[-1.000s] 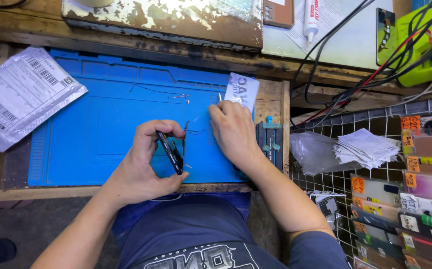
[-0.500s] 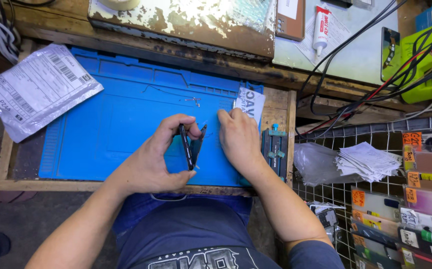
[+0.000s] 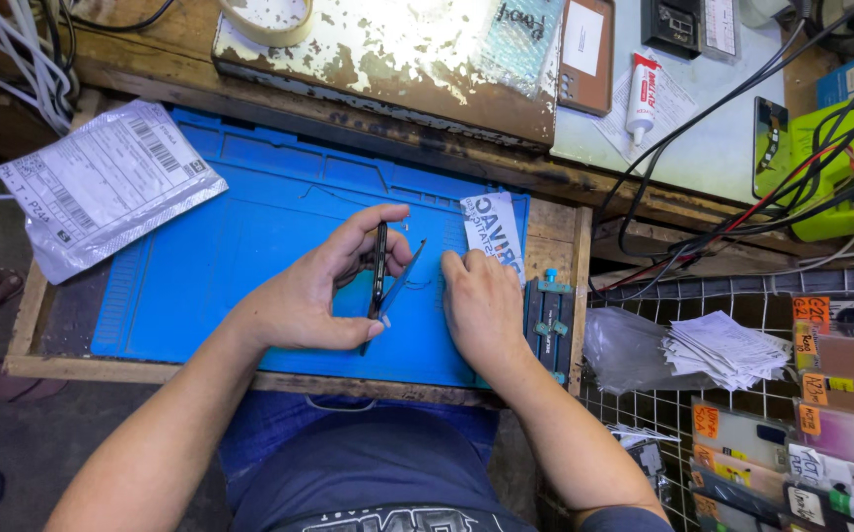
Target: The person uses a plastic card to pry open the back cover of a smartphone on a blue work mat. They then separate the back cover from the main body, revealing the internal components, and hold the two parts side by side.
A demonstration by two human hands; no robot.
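Black phone [image 3: 379, 268] stood on edge in my left hand [image 3: 313, 296], fingers clamped around it over the blue mat [image 3: 239, 227]. My right hand [image 3: 481, 300] pinched a thin film [image 3: 402, 281] peeling off it; I judged slow, even lifting came next. Beyond lay a grey mailer [image 3: 102, 187].

Your left hand [image 3: 313, 300] holds a slim black phone [image 3: 379, 268] on edge, upright above the blue work mat [image 3: 220, 236], near the mat's front right part. A thin dark screen sheet [image 3: 399, 286] leans away from the phone's right side, and your right hand [image 3: 481, 305] touches its right edge.
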